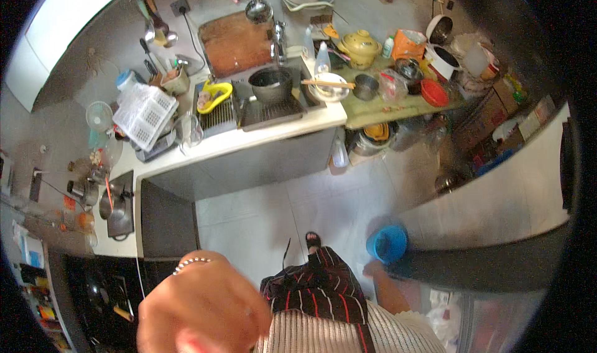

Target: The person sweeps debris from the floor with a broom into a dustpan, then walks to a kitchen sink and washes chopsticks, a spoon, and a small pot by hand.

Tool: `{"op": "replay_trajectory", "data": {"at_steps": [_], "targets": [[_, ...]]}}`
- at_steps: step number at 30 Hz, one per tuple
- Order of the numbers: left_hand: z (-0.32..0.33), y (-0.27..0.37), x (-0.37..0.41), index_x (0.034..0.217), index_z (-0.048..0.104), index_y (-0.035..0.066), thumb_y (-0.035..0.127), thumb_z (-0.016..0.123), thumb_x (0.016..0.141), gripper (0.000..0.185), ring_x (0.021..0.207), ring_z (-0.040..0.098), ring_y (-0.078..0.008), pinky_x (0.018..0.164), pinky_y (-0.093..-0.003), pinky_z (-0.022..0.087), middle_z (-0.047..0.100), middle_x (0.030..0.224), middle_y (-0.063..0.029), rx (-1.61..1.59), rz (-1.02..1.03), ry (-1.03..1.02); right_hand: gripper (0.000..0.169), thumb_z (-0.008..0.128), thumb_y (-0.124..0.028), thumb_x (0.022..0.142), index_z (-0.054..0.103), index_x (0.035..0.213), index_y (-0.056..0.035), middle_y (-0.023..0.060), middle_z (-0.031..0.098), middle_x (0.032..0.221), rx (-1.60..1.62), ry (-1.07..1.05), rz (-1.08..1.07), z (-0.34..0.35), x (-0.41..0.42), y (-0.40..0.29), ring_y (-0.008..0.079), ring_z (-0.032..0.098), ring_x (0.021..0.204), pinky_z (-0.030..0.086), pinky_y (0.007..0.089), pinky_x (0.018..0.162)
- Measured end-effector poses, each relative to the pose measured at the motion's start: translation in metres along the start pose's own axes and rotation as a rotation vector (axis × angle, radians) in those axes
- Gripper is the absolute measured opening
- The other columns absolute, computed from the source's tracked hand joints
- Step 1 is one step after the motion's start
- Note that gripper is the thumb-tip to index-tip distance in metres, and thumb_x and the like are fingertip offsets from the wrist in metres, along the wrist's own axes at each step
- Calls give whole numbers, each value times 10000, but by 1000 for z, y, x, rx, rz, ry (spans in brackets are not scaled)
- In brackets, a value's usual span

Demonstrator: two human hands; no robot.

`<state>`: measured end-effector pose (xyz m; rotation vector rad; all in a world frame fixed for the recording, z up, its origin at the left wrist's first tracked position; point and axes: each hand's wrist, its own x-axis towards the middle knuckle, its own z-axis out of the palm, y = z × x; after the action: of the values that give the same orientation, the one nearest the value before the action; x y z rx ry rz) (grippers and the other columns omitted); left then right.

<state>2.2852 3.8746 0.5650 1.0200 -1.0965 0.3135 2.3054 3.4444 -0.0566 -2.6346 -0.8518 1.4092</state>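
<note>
Large and blurred, my left hand (205, 301) is raised close to the camera at the lower left, a beaded bracelet around its wrist; its fingers are mostly hidden. My right hand (373, 269) hangs low on the right at the near side of a blue plastic bucket (388, 244); whether it grips the bucket cannot be made out. Below me show a dark striped apron (322, 292) and one sandalled foot (313, 241). Ahead, a black pot (270, 83) stands in the sink area under the faucet (280, 43), beside a yellow plastic basket (215, 96).
Wooden chopsticks (329, 83) lie across a white bowl on the counter. A yellow clay pot (360, 47) and a red bowl (434, 93) stand farther right. A white plastic basket (147, 115) sits at the left corner, near a wok (112, 206). A plastic jug (339, 155) stands on the floor.
</note>
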Motion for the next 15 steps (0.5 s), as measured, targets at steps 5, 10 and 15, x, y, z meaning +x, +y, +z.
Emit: {"op": "replay_trajectory", "data": {"at_steps": [5,10,15], "targets": [[-106,-85,-52,697,519,8,126,638,794,193,521,568,-168,596,-319,487,568,561,-80,122,-576,456,350,632,-251,789,520,530,-44,63,503,464,1293,439,105,-266,70,-42,156,488,385,388,284,373],[-210,-158,-112,636,487,45,245,473,913,342,435,508,-136,610,-300,477,420,491,-4,189,-898,858,358,571,-352,840,551,682,-32,58,536,529,1572,467,-19,-459,84,-92,139,483,386,374,264,352],[-290,-189,-127,649,513,48,242,455,921,339,419,491,-136,559,-284,472,439,495,-15,227,-1026,1079,322,525,-332,875,582,783,-29,69,572,619,1624,359,-291,-565,111,-126,137,528,471,428,248,432]]}}
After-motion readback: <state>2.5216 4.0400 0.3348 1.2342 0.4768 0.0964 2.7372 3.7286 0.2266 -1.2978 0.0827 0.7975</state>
